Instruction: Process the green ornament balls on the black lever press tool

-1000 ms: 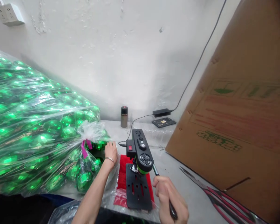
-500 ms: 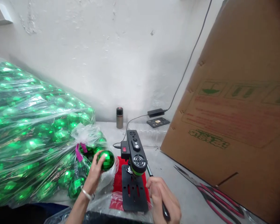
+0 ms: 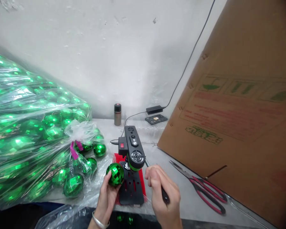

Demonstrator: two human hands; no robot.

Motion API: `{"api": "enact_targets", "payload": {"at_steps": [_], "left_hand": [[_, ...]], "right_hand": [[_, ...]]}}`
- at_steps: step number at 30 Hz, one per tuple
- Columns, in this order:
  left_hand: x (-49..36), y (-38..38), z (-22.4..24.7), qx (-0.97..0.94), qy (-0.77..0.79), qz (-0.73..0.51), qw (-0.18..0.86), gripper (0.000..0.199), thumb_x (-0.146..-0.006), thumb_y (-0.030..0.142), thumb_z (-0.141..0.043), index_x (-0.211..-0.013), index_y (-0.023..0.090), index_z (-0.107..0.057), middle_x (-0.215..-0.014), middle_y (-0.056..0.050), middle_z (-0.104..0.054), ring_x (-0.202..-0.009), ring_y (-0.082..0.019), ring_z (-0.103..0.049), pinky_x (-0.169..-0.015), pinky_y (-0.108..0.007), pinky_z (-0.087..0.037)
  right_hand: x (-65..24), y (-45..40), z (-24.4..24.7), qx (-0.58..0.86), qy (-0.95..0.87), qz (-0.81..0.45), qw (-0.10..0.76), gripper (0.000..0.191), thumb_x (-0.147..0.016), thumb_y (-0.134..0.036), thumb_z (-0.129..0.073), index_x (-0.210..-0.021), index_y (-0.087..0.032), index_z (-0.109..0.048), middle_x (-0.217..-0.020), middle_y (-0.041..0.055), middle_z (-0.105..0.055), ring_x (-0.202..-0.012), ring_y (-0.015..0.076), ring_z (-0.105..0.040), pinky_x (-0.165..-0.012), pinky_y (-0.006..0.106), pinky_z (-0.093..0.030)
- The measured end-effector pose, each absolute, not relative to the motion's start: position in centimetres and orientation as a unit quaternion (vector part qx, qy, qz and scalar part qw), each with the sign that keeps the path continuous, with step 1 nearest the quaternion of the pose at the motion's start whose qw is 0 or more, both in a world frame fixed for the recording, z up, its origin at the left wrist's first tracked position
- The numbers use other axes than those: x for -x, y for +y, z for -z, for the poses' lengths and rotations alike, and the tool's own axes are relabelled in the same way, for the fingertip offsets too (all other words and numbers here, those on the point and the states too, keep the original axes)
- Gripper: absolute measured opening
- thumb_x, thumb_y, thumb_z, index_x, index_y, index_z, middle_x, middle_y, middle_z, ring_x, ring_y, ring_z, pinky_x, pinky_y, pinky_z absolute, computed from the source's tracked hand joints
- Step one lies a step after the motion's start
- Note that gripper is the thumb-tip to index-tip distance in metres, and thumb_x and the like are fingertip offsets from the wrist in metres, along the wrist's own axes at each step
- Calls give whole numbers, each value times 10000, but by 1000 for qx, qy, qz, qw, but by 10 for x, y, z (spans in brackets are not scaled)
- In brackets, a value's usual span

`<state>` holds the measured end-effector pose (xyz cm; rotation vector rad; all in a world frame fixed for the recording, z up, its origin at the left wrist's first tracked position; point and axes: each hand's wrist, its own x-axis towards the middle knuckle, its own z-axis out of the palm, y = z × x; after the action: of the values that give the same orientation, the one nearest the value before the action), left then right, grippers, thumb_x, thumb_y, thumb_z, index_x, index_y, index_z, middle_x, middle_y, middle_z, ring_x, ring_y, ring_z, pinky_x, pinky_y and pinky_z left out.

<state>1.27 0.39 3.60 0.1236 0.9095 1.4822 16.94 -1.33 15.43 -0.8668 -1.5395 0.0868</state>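
A shiny green faceted ball ornament (image 3: 116, 175) sits in my left hand (image 3: 107, 195), its fingers curled under and around it. The ball is just left of a small black press-like machine (image 3: 134, 149) with a red switch and a flat slotted base plate (image 3: 132, 190). My right hand (image 3: 165, 190) is wrapped round the machine's lever handle (image 3: 165, 196), whose metal rod runs up to the machine's right side. Red material (image 3: 142, 184) lies beneath the base.
A clear plastic bag (image 3: 26, 127) full of green balls fills the left, with loose balls (image 3: 99, 149) near its tied mouth. Scissors (image 3: 200, 187) lie at right before a large cardboard box (image 3: 228, 105). A bottle (image 3: 117, 115), power adapter (image 3: 154, 109) and phone (image 3: 156, 119) stand along the wall.
My left hand has brought the green ball from the bag's side to the right and lower, close beside the machine's base plate. My right hand stays on the lever handle. The view has shifted slightly.
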Motion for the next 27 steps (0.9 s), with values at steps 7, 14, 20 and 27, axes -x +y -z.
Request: {"api": "enact_targets", "payload": {"at_steps": [7,14,20,27], "left_hand": [[-31,-2,12,-295,573,-608,464,905,-725,637,-875,-1395,204,-446,-1183,-121,-753,-1085,-309,-751,-1004,-444,-578],[-38,-11,36,-457,621,-528,357,875,-852,638,-702,-1530,164,-418,-1611,-242,-497,-1564,-421,-416,-1304,-597,-307],[-46,-11,45,-511,610,-500,341,799,-843,548,-714,-1488,145,-467,-1581,-255,-525,-1493,-426,-507,-1265,-631,-375],[-47,-8,43,-518,579,-515,363,807,-771,515,-819,-1439,158,-543,-1542,-255,-564,-1489,-459,-500,-1276,-650,-343]], "right_hand": [[-175,-19,-149,373,-698,-44,610,271,-1041,-35,-406,-870,-236,-470,-718,-26,-540,-620,91,-548,-584,203,-458],[-176,-20,-150,366,-704,-50,607,283,-1022,-15,-405,-856,-241,-450,-717,-33,-528,-607,88,-541,-557,197,-441],[-175,-19,-157,377,-695,-53,610,289,-1025,-18,-416,-840,-238,-449,-705,-40,-505,-581,81,-513,-542,201,-425],[-174,-19,-161,389,-694,-67,603,288,-1016,-7,-430,-836,-223,-488,-709,-23,-527,-602,93,-541,-553,211,-459]]}}
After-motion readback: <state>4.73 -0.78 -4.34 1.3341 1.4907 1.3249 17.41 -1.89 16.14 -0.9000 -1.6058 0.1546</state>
